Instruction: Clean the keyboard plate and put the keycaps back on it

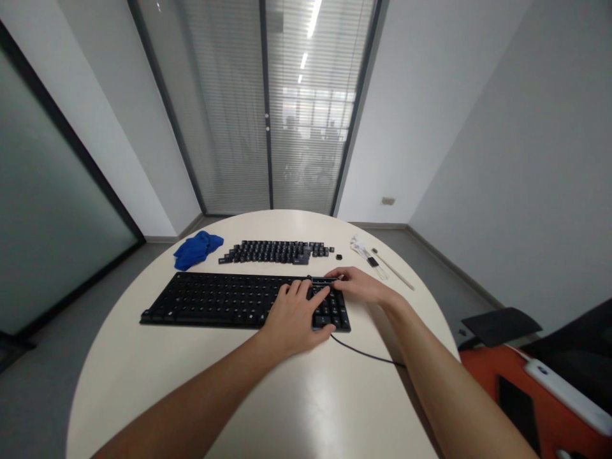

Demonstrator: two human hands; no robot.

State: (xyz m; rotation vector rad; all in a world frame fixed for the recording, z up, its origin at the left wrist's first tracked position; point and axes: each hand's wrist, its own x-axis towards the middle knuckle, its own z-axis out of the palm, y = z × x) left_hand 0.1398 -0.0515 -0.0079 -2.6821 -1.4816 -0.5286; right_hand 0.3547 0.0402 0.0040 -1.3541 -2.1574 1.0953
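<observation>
A black keyboard (210, 299) lies across the table, with most keycaps off its left and middle part. Keycaps still sit on its number pad at the right end. My left hand (291, 319) rests flat over that end, fingers spread, index finger and thumb stretched over the number pad. At the keyboard's upper right corner is my right hand (361, 285), thumb and fingertips drawn close together. What lies between those fingertips, if anything, is too small to make out. Behind the keyboard, loose black keycaps (270, 251) stand in rows, and a single keycap (339, 257) sits apart.
A crumpled blue cloth (197, 248) lies at the back left. At the right are a wire tool with a black handle (373, 261) and a thin brush (394, 269). A cable (363, 352) runs under my right forearm. An orange chair (497, 376) stands beside the table.
</observation>
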